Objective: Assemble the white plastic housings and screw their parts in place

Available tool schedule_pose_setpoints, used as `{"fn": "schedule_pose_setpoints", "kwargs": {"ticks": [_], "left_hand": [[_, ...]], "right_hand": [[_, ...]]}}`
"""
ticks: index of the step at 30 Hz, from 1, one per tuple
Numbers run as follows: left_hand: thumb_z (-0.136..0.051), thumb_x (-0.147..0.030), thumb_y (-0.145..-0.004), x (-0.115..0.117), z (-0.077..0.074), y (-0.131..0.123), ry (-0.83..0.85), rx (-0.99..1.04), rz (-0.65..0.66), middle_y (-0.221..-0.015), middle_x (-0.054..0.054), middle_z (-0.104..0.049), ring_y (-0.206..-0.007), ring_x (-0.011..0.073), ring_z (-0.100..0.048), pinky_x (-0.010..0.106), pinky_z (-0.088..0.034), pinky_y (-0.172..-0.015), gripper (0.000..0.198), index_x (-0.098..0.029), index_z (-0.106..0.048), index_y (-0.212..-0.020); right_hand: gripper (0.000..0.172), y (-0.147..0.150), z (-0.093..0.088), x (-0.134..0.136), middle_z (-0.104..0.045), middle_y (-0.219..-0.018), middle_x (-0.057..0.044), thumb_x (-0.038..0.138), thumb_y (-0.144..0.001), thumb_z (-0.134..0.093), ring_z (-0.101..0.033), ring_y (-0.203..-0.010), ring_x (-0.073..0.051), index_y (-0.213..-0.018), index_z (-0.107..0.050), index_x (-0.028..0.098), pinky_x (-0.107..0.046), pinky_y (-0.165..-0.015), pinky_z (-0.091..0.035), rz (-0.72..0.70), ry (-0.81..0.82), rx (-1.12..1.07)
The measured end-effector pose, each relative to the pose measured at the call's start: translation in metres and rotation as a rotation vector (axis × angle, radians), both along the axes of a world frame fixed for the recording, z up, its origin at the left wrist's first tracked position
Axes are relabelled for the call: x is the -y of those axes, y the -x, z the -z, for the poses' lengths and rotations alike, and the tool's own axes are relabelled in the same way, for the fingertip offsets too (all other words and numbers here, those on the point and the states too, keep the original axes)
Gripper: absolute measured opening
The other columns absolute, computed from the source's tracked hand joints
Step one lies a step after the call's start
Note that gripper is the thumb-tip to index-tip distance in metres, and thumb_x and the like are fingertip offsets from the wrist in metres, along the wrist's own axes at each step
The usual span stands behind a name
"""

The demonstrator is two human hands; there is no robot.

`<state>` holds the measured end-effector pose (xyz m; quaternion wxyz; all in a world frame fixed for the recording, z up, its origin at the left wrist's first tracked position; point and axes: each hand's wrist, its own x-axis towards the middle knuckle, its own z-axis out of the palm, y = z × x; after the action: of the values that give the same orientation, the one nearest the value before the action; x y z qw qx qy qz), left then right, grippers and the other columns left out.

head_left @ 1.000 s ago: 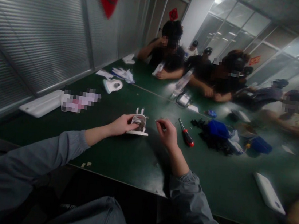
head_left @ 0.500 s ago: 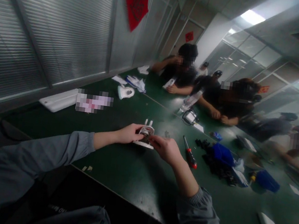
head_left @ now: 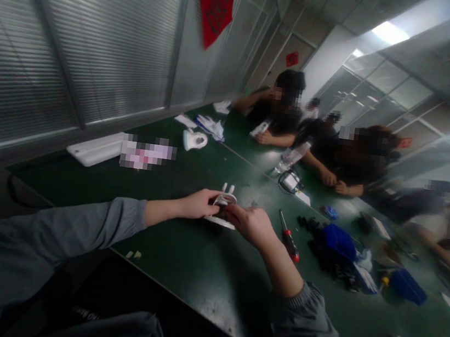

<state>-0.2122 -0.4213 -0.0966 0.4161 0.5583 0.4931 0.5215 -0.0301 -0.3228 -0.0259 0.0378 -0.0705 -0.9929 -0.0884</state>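
Observation:
A small white device with two prongs on top (head_left: 220,222) stands on the green table between my hands. My left hand (head_left: 200,204) grips its left side, thumb at the front opening. At the right of that opening, my right hand (head_left: 249,222) has its fingers pinched together; what they hold, if anything, is too small to make out. A screwdriver with a red and black handle (head_left: 290,244) lies to the right of my right hand.
On the green table (head_left: 194,275) lie a long white case (head_left: 97,149), a white-and-teal device (head_left: 195,140), gloves (head_left: 210,127), blue bins (head_left: 340,240) with black parts beside them, and a clear bottle (head_left: 291,158). Several people sit across the table.
The whole view has shifted slightly, so things appear further right. The fingers of my right hand have moved a little further into the device's opening. My left hand keeps its grip.

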Motion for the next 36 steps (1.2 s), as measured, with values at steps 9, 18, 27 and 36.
{"fn": "schedule_pose_setpoints", "kwargs": {"ticks": [9, 18, 27, 36], "left_hand": [[-0.056, -0.008, -0.075, -0.001, 0.0, -0.001, -0.019, -0.013, -0.013, -0.102, 0.008, -0.071, -0.087, 0.0166, -0.065, 0.028, -0.05, -0.08, 0.057, -0.012, -0.06, -0.131], [-0.057, -0.006, -0.073, -0.001, -0.003, -0.001, 0.0, 0.009, -0.019, -0.097, 0.006, -0.071, -0.085, 0.0165, -0.064, 0.029, -0.05, -0.079, 0.051, -0.011, -0.064, -0.123], [-0.057, -0.006, -0.071, -0.002, -0.005, 0.0, 0.02, -0.015, -0.029, -0.095, 0.006, -0.071, -0.082, 0.017, -0.063, 0.03, -0.048, -0.076, 0.048, -0.01, -0.064, -0.119], [-0.056, -0.008, -0.074, -0.001, -0.006, -0.002, 0.014, -0.029, -0.026, -0.098, 0.007, -0.071, -0.082, 0.0167, -0.063, 0.029, -0.048, -0.076, 0.047, -0.009, -0.063, -0.12]], "right_hand": [[0.026, 0.004, -0.001, 0.003, -0.075, -0.08, -0.004, 0.034, -0.102, -0.047, -0.063, -0.062, -0.013, -0.11, -0.067, 0.02, -0.026, -0.058, -0.027, 0.007, -0.049, 0.022], [0.028, 0.011, -0.006, 0.001, -0.074, -0.077, -0.004, 0.043, -0.1, -0.05, -0.064, -0.062, -0.014, -0.104, -0.065, 0.02, -0.027, -0.057, -0.024, 0.003, -0.079, 0.016], [0.035, 0.014, -0.007, -0.001, -0.074, -0.076, -0.004, 0.049, -0.1, -0.048, -0.064, -0.061, -0.015, -0.119, -0.063, 0.023, -0.029, -0.055, -0.02, 0.062, -0.118, 0.049], [0.036, 0.012, -0.006, -0.003, -0.075, -0.079, -0.004, 0.049, -0.1, -0.049, -0.063, -0.061, -0.014, -0.119, -0.064, 0.023, -0.028, -0.056, -0.022, 0.044, -0.089, 0.017]]}}
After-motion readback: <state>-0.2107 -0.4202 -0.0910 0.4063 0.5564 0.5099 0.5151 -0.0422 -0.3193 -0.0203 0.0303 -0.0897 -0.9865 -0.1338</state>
